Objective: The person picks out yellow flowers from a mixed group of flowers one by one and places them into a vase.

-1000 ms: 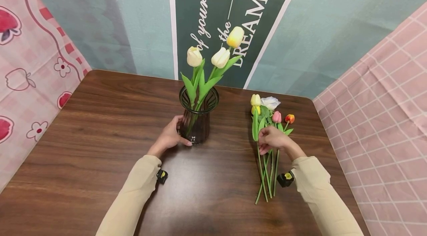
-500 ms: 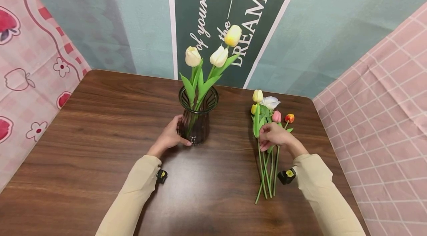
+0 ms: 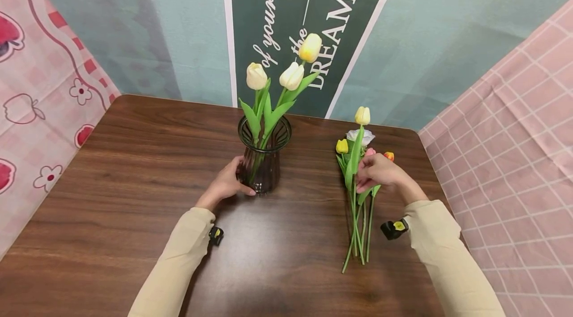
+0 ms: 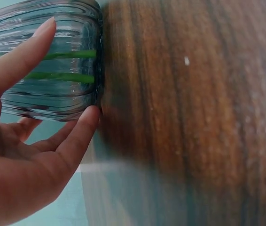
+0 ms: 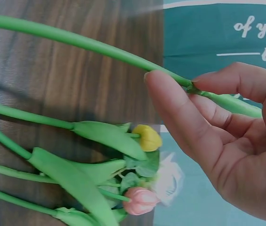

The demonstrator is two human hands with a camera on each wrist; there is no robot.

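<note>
My left hand point(image 3: 226, 181) holds the low part of a dark ribbed glass vase point(image 3: 267, 177), thumb on the near side and fingers behind. Two white tulips point(image 3: 256, 76) and a yellow-white tulip point(image 3: 310, 48) stand in the vase; two green stems point(image 4: 72, 77) show through the glass in the left wrist view. My right hand point(image 3: 380, 169) pinches a pale yellow tulip point(image 3: 362, 116) by its stem point(image 5: 90, 44) between thumb and fingers, just below the leaf. That tulip is raised over the flowers lying on the table.
Under the right hand lie a yellow tulip point(image 3: 342, 146), a white flower point(image 3: 366, 137), a pink tulip point(image 5: 140, 201) and a red-orange tulip point(image 3: 389, 156), their stems crossing. The brown table point(image 3: 134, 197) meets a blue-green backdrop point(image 3: 197, 33) behind and pink cloth point(image 3: 506, 158) at right.
The pale yellow tulip has risen off the pile and shifted right and away, with my right hand moving slightly the same way. My left hand stays on the vase.
</note>
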